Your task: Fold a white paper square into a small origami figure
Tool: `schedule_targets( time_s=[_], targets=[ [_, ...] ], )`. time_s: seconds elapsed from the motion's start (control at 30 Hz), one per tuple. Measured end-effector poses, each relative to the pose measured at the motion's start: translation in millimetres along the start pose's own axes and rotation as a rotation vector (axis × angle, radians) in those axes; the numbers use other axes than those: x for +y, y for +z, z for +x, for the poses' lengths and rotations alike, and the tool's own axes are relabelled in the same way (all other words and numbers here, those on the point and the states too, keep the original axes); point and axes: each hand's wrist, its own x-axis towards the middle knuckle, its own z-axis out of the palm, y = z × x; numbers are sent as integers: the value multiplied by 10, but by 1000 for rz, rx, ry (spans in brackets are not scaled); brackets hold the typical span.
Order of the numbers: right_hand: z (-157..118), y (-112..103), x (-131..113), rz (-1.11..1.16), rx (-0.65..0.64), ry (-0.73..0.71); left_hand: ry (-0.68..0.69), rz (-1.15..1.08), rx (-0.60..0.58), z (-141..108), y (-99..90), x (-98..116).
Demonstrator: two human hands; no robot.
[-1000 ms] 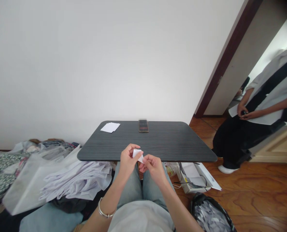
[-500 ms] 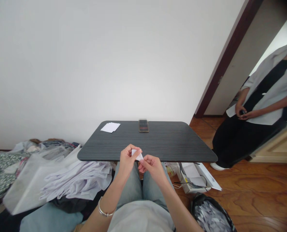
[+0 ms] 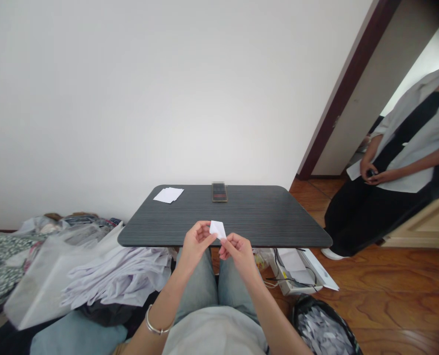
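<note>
A small white piece of paper (image 3: pixel 218 229) is held up between my hands over the near edge of the dark table (image 3: pixel 271 217). My left hand (image 3: pixel 198 237) pinches its left side, thumb in front and fingers behind. My right hand (image 3: pixel 237 247) grips the lower right corner between thumb and index finger, the other fingers curled. On the table's back left lies a small stack of white paper sheets (image 3: pixel 168 195). A dark rectangular object with a gold-toned edge (image 3: pixel 219 192) rests at the back middle.
Folded white cloth (image 3: pixel 119 276) and bagged clothes (image 3: pixel 42 276) are piled at left. To the right are a white box with cables (image 3: pixel 297 276) and a black bag of scraps (image 3: pixel 325 328). A person (image 3: pixel 408 143) is by the doorway, hands together.
The small paper has moved right and slightly up and now shows more of its face. My right hand has shifted a little right; my left fingers have changed their hold.
</note>
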Motion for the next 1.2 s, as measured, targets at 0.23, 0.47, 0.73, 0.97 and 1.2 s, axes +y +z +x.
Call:
schedule_targets(
  time_s=[0.23, 0.47, 0.73, 0.97, 1.2],
  targets=[
    [1, -15, 5, -22, -19, -9, -12, 13, -21, -12, 20, -22],
    [-10, -25, 18, -27, -69, 6, -7, 9, 3, -17, 13, -9],
    [4, -44, 73, -107, -17, -38, 65, 142, -33, -38, 1, -20],
    [-1, -65, 69, -161, 12, -111, 39, 166, -48, -57, 44, -4],
    [0, -46, 78, -111, 4, -94, 46, 121, -40, -61, 27, -62]
  ],
)
